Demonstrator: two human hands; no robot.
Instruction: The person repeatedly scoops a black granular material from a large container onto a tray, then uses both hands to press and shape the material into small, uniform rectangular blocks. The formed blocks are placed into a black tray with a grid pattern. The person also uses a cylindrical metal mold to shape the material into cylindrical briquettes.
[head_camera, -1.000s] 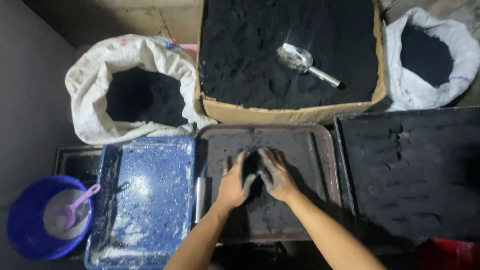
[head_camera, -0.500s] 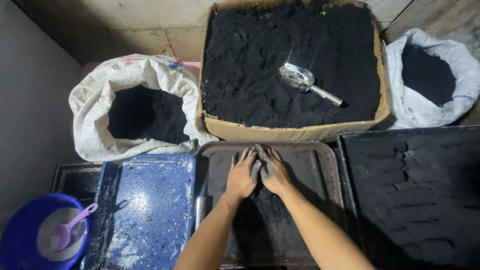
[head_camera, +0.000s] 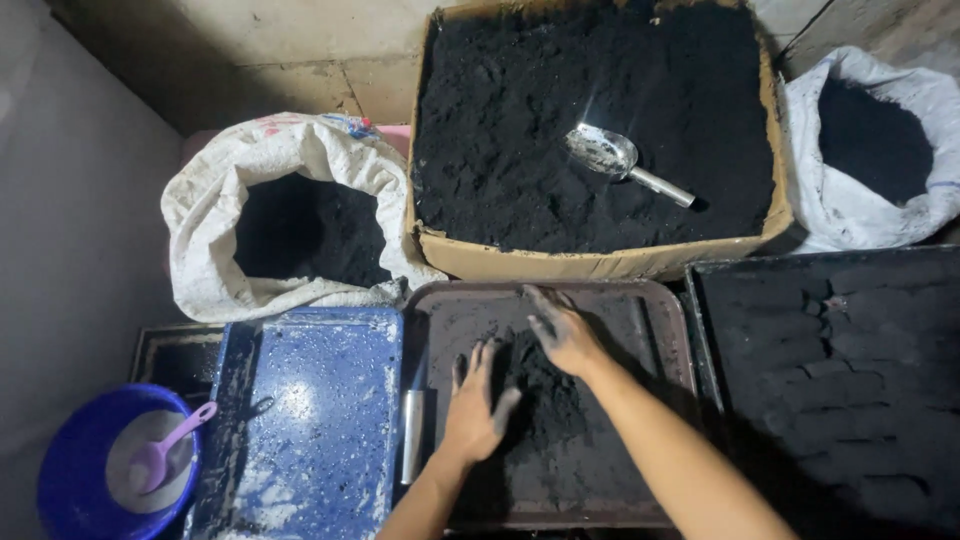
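Two hands down in the brown tray (head_camera: 660, 330), both flat and open, neither one gripping anything. The left hand (head_camera: 474, 402) lies palm down near the tray's left edge, fingers spread, pressing the left side of the pile of black powder (head_camera: 545, 395) that sits about mid-tray. The right hand (head_camera: 563, 328) is further up toward the tray's far edge, fingers loosely out, resting on the top end of the same pile. Both are smeared black.

My read is it's the gathering step: the loose powder is being raked and pushed into one heap, and the heap looks only half shaped, with thin dust spread toward the tray's corners. The next move probably calls for both palms to close in from either side and cup the stuff, pressing evenly so it doesn't crumble out between the fingers.

Around it: a cardboard box (head_camera: 600, 262) full of the same black powder right behind the tray's far edge, with a metal scoop (head_camera: 620, 160) lying on top. A white sack (head_camera: 250, 165) back left, another white sack (head_camera: 850, 215) back right, a blue tray (head_camera: 310, 420) dusted white just beside the left edge, a blue bucket (head_camera: 70, 480) with a purple spoon (head_camera: 165, 450), and a black tray (head_camera: 840, 400) of dark moulded blocks on the right
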